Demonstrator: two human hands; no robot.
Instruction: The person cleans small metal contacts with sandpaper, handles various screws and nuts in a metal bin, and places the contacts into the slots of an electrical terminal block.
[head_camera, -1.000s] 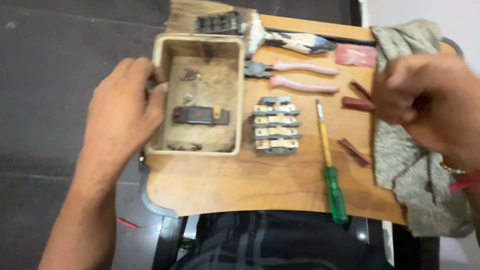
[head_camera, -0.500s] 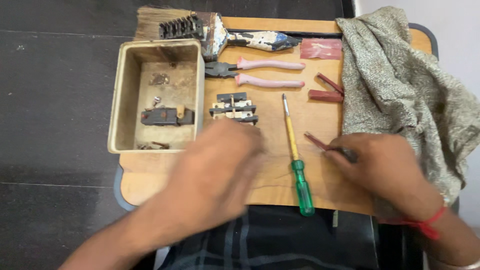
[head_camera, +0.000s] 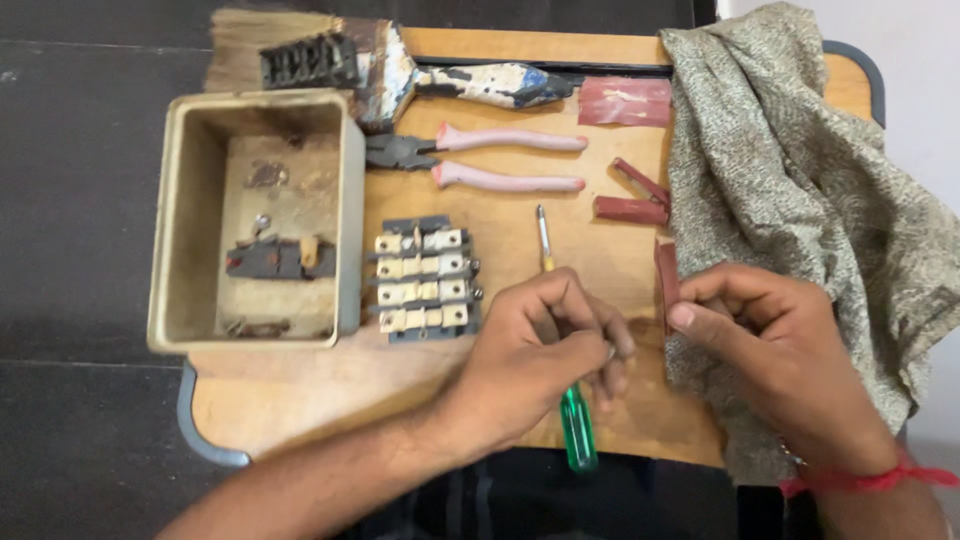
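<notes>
Green translucent plastic forms the handle of the screwdriver (head_camera: 577, 440), which lies lengthwise on the wooden board (head_camera: 300, 400) with its handle end toward the person and slightly past the near edge. A yellow collar and a slim bare-metal shaft extend away from the person; the tip ends near the pliers (head_camera: 480, 160).

Left hand (head_camera: 540, 350): fingers curled over the middle of the screwdriver, covering the junction of handle and shaft. The grasp appears closed around it, though the contact under the fingers is hidden.

Right hand (head_camera: 770, 350): fingers bent, thumb and forefinger pinching the lower end of a narrow dark-red strip (head_camera: 667, 285). The strip stands roughly upright along the edge of the patterned grey-green cloth (head_camera: 800, 180), on which this hand rests. A red thread band circles the wrist.

Surrounding items:
- Terminal block (head_camera: 425, 280), dark body with four cream-coloured rows and metal screws, just left of the left hand.
- Open beige box (head_camera: 170, 220), worn and stained, at the left of the board; a small dark component and loose debris lie inside.
- Pliers with pink grips, beyond the terminal block.
- Paint-stained brush (head_camera: 400, 70) at the far edge, with a dark ribbed part resting on its bristles.
- Further dark-red pieces (head_camera: 630, 205) beside the cloth, and a flat red sheet (head_camera: 625, 100) beyond them.
</notes>
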